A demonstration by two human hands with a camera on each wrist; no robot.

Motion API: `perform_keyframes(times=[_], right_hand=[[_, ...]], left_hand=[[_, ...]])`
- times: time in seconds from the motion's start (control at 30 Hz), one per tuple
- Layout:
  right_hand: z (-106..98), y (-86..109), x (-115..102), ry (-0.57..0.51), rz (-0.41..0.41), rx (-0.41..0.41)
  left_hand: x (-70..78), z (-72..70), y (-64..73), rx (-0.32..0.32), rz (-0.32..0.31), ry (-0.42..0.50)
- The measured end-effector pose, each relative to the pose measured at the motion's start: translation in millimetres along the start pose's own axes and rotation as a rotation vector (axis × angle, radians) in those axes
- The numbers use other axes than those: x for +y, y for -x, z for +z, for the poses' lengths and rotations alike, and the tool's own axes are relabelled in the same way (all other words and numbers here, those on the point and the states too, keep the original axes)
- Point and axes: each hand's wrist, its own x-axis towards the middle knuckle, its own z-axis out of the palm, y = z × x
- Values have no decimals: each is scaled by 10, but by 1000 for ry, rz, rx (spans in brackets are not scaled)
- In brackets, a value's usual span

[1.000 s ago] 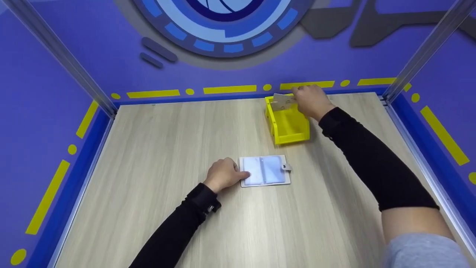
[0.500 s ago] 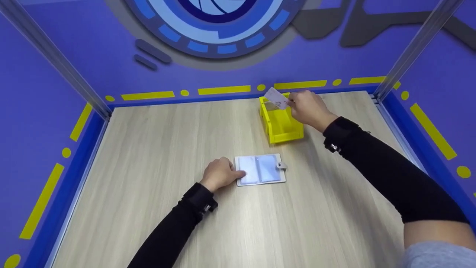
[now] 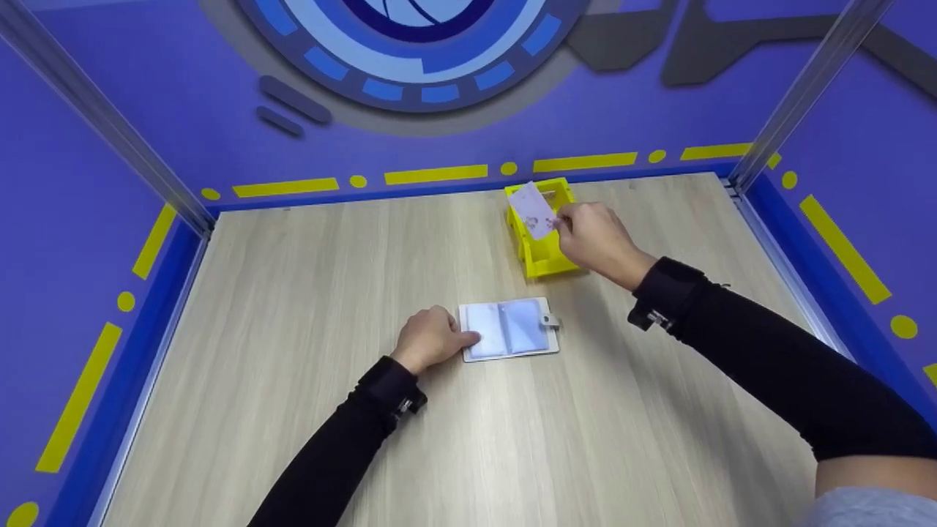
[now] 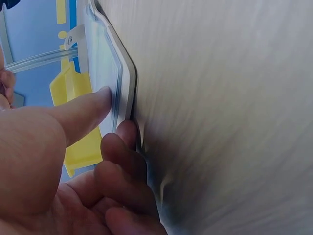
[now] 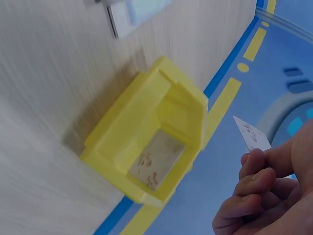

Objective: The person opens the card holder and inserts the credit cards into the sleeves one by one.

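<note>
An open card holder (image 3: 524, 328) lies flat on the table, its clear sleeves facing up and a snap tab at its right edge. My left hand (image 3: 430, 338) pinches the left edge, thumb on the sleeve and fingertips at the cover's edge, as the left wrist view shows. A thin pale card (image 3: 533, 212) with small reddish marks is pinched by one end in my right hand (image 3: 596, 238). That hand is above the yellow bin (image 3: 550, 265) at its right side. Inside the bin, another marked card (image 5: 157, 159) shows in the right wrist view.
The bin stands near the back wall (image 3: 439, 146), right of centre, beyond the card holder. Blue panels close in the wood-grain table (image 3: 307, 293) at the back and both sides, with metal posts (image 3: 812, 102) at the corners.
My right hand has lifted the card out of the bin's back and drawn it nearer, turning its marked face into view. The left hand stays on the card holder.
</note>
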Motion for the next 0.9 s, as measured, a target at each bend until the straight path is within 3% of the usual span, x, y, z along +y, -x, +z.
perform_keyframes(times=[0.57, 0.9], right_hand=[[436, 549, 21, -83, 85, -312], [629, 701, 102, -35, 73, -403]], left_hand=[[14, -11, 7, 2, 1, -8], [8, 2, 11, 0, -4, -1]])
